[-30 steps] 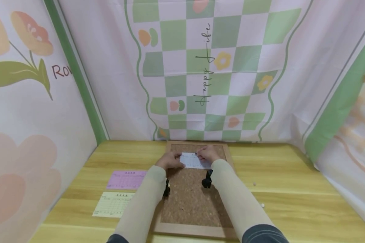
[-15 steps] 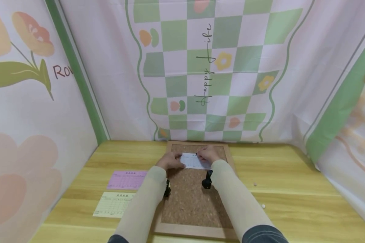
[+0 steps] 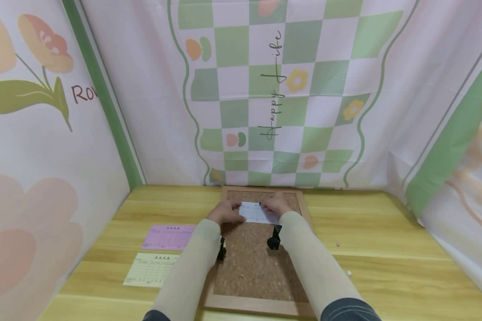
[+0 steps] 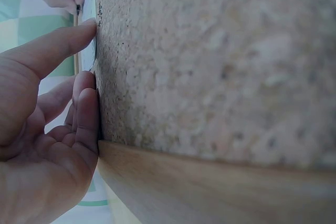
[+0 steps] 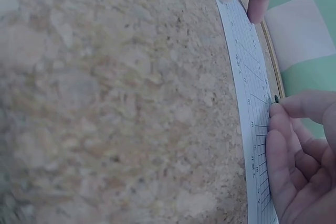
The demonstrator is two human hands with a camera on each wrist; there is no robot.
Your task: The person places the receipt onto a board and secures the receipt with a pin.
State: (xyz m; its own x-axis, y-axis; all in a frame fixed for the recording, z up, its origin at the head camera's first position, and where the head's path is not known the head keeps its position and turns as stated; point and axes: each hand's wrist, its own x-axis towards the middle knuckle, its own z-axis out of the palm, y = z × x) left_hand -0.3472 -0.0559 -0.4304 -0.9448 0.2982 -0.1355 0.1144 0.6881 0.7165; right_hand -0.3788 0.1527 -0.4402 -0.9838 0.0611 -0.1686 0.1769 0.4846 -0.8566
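Observation:
A white printed slip point(image 3: 252, 214) lies flat on the upper part of a wood-framed cork board point(image 3: 257, 263). My left hand point(image 3: 227, 211) rests at the slip's left end, thumb at its near edge and the forefinger towards its far edge; the other fingers lie on the cork. My right hand point(image 3: 276, 204) is over the slip's right part. Between its thumb and forefinger it pinches a small dark push pin point(image 5: 276, 98) at the slip's upper edge. The pin's point is hidden, so I cannot tell whether it is in the cork.
Left of the board, a purple slip point(image 3: 168, 237) and a yellow slip point(image 3: 146, 269) lie on the wooden table point(image 3: 385, 249), partly behind the left forearm. Two tiny pieces, one pinkish point(image 3: 338, 244) and one white point(image 3: 349, 273), lie to the right. A patterned curtain point(image 3: 261, 111) hangs behind.
Both hands keep nearly the same place on the slip. The whole head view has shifted very slightly; nothing is let go or taken hold of.

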